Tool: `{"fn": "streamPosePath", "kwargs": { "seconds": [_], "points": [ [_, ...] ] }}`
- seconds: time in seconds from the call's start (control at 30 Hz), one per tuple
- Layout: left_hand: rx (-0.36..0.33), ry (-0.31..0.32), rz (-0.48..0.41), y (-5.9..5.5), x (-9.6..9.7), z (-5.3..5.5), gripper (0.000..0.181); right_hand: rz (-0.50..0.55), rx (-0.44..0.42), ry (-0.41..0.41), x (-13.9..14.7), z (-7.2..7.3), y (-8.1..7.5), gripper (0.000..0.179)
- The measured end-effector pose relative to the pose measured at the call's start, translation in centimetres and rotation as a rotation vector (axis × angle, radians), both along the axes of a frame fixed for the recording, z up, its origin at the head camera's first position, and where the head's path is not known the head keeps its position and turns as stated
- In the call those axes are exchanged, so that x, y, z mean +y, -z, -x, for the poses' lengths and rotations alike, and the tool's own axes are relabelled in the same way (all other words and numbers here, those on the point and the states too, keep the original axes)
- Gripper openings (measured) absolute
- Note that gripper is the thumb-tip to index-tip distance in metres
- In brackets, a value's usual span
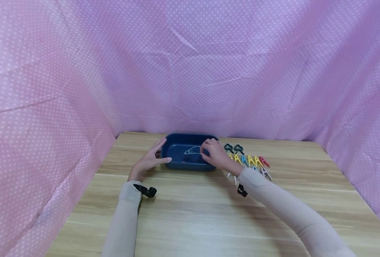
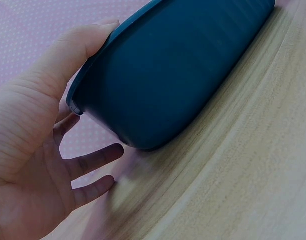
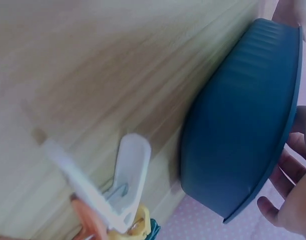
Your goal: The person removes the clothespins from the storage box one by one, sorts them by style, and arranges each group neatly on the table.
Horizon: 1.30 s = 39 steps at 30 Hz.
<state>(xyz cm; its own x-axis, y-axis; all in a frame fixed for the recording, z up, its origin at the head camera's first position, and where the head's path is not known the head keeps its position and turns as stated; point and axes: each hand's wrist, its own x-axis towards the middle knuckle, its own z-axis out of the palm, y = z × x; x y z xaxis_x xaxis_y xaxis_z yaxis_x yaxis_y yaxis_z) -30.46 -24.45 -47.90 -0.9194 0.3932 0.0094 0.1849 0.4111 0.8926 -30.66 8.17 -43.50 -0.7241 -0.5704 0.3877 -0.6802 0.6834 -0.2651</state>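
Note:
A dark blue plastic basin (image 1: 190, 166) stands near the table's back edge. My left hand (image 1: 149, 159) steadies its left end, fingers spread along the outside. In the left wrist view, the thumb of this left hand (image 2: 30, 140) lies on the basin's rim and the lower fingers stay apart from the wall. Over the right part of the basin is my right hand (image 1: 215, 153), fingers bent inward. Its thumb and index fingertips pinch one end of a pale clothespin (image 1: 190, 151) inside the basin. In the right wrist view, the rim hides some fingertips of the right hand (image 3: 295, 200).
To the basin's right lie rows of clothespins: dark green ones (image 1: 238, 149), yellow ones (image 1: 250, 160), blue ones (image 1: 244, 160), a red one (image 1: 264, 161) and white ones (image 1: 265, 174). My right forearm covers some. A pink dotted curtain (image 1: 190, 71) encloses the wooden table (image 1: 183, 214).

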Motion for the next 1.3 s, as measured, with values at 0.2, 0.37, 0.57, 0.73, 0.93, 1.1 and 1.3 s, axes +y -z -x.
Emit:
{"fn": "streamPosePath", "kwargs": {
  "seconds": [0.2,0.37,0.57,0.73,0.93,1.1,1.3],
  "points": [
    [0.014,0.01,0.017,0.2,0.1,0.0,0.095,0.029,0.004,0.01,1.4,-0.6,-0.2,0.004],
    [0.033,0.021,0.028,0.3,0.3,0.1,0.095,0.054,0.026,0.022,2.8,-1.2,-0.4,0.005],
    [0.016,0.006,0.026,0.3,0.3,0.1,0.095,0.084,0.085,0.017,4.8,-1.8,-1.2,0.007],
    [0.006,-0.001,0.027,0.2,0.3,0.1,0.094,0.094,0.074,0.0,7.1,-2.3,-2.0,0.007],
    [0.02,0.002,0.026,0.1,0.3,0.1,0.093,0.064,0.094,-0.006,10.6,-3.0,-2.7,0.01],
    [0.023,0.002,0.023,0.2,0.3,0.1,0.094,0.019,0.129,0.024,14.1,-3.7,-3.0,0.009],
    [0.024,-0.012,0.039,0.2,0.1,0.1,0.095,0.02,0.18,0.036,17.7,-4.1,-3.0,0.012]
  ]
}}
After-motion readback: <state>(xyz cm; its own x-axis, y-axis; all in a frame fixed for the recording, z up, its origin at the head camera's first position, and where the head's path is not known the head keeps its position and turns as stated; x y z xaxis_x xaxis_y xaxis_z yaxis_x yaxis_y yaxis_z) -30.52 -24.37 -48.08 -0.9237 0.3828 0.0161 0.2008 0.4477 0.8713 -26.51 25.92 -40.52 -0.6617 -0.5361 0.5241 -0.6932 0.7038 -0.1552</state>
